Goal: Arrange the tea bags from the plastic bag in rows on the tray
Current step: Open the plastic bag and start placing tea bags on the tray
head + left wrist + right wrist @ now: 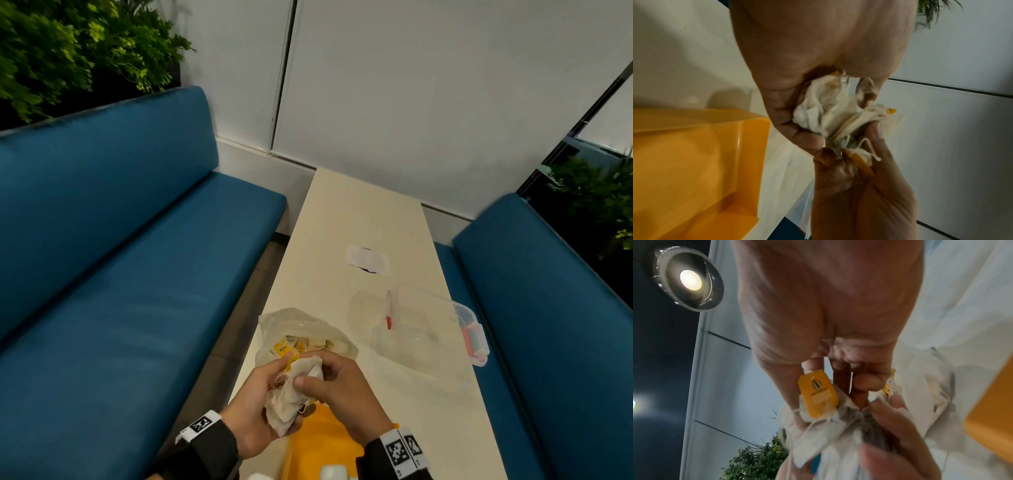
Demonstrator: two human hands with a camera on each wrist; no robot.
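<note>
Both hands are up off the table, working one clump of tea bags [294, 394] above the near end. Left hand [253, 407] cups the clump from below and to the left, fingers curled round it. Right hand [339, 390] is on top, thumb and fingers pinched on the upper bag. In the left wrist view the strings [865, 144] look tangled, so I read this step as freeing a single bag.

Plastic bag [308, 332] lies open on the table just beyond the hands, more yellow-tagged bags inside. Orange tray [322, 442] sits at the near edge, directly under and behind the hands; no bags visible on the part that shows.

Key relation: tray lies toward the body from the clump, right hand over it, so right is the likely placer. Clump's long axis runs roughly near-left to far-right.

Clear lidded container [442, 322] sits at the right edge.
</note>
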